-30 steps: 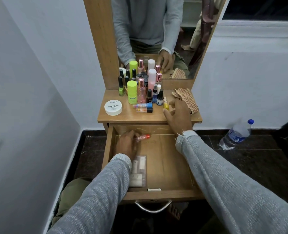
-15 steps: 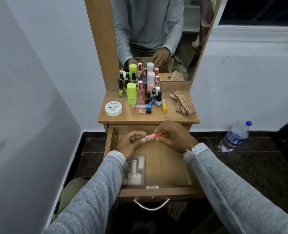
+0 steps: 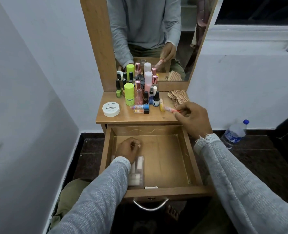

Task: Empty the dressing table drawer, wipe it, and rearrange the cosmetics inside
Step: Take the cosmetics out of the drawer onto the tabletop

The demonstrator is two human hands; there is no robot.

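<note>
The wooden drawer [image 3: 192,159] stands pulled out under the dressing table top [image 3: 139,118]. My right hand [image 3: 193,118] pinches a small clear tube with a red cap [image 3: 171,109] just above the top's right side, beside a yellow bottle [image 3: 161,105]. My left hand [image 3: 128,149] hovers inside the drawer at its left, fingers loosely curled, holding nothing. Under my left wrist lies a clear pouch of pale cosmetics [image 3: 137,173], partly hidden by my sleeve. Several bottles crowd the top near the mirror, among them a lime green bottle [image 3: 129,94] and a white nail polish jar [image 3: 111,109].
A checked cloth [image 3: 177,97] lies crumpled at the top's right rear. A mirror [image 3: 148,31] rises behind the bottles. A plastic water bottle [image 3: 235,133] lies on the dark floor to the right. A white wall closes in on the left. The drawer's metal handle [image 3: 150,206] faces me.
My right hand took the red-capped tube from my left hand and carried it up over the table top. My left hand dropped back into the drawer, holding nothing.
</note>
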